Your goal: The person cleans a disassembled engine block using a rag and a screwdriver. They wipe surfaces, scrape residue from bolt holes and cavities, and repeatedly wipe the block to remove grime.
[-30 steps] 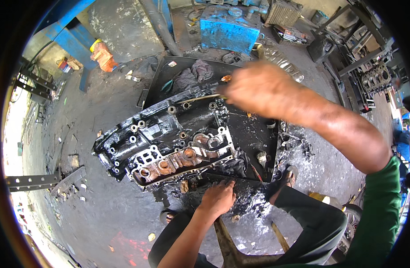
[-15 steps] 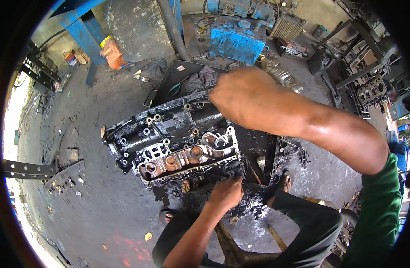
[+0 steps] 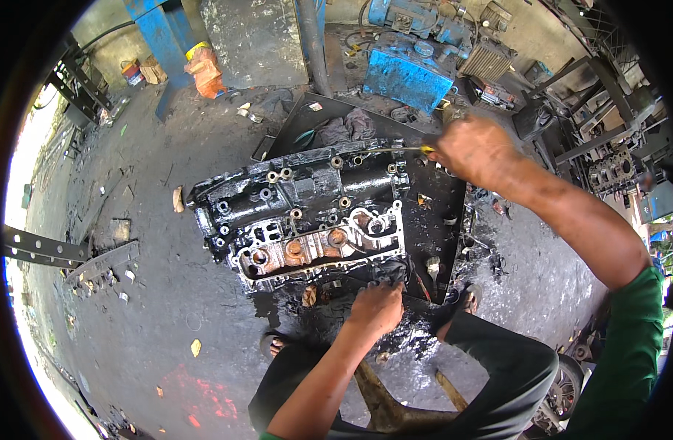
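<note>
Lying across most of the view, the floor (image 3: 167, 323) is grey concrete, oil-stained and littered with small scraps.

Tray (image 3: 454, 220): dark metal sheet, flat on the floor, carrying the engine part; rags and small bits lie on its far side.

Cylinder head (image 3: 303, 209): black, greasy casting, long axis running left to right, slightly tilted, its near edge showing rusty ports. It sits between the two hands, on the tray's left half.

Blue machine (image 3: 406, 77): far side, beyond the tray, well apart from the work.

Blue post (image 3: 156, 37): far left, with an orange rag (image 3: 204, 70) beside it.

Stool (image 3: 384, 400): wooden legs showing under the person's dark trousers, near edge of view.

Right hand (image 3: 472, 150): at the head's far right corner, fingers pressed together round the yellow handle of a tool.

Left hand (image 3: 377, 308): on the tray at the head's near edge, fingers curled down; whether it pinches anything cannot be told.

Tool (image 3: 395, 149): thin metal shaft, lying left to right, pointing leftward from the right hand over the head's far edge. The right hand is nearer that edge; the head lies to its left and toward the person.
</note>
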The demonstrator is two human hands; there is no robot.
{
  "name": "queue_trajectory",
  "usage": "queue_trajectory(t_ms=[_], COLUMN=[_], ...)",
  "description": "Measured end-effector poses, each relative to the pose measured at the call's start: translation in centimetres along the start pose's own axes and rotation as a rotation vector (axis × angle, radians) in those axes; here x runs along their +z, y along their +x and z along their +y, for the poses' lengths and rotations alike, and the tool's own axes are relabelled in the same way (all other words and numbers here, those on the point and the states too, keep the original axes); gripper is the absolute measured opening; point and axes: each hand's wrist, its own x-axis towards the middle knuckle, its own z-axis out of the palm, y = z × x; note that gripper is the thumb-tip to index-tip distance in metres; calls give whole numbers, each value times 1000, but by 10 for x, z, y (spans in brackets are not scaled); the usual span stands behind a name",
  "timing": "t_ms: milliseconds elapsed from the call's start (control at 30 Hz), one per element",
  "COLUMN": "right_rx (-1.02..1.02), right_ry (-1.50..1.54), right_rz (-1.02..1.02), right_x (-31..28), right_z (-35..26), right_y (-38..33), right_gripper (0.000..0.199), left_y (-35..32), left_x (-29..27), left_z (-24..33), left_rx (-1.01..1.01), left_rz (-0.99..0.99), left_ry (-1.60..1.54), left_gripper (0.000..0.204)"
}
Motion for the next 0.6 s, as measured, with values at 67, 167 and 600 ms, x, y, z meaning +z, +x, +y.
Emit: queue_trajectory(t_ms=[67, 167, 600], right_rx=[-70, -223, -202], right_ry=[-114, -210, -74], right_rz=[-27, 288, 85], right_x=[-8, -16, -17], right_z=[-9, -10, -33], right_y=[9, 14, -7], right_gripper=[11, 23, 12], left_y=[4, 11, 9], left_x=[0, 1, 7], left_z=[3, 11, 6], left_rx=[14, 46, 54], left_rz=[-22, -46, -12], left_ry=[-4, -14, -30], left_gripper=[43, 42, 42])
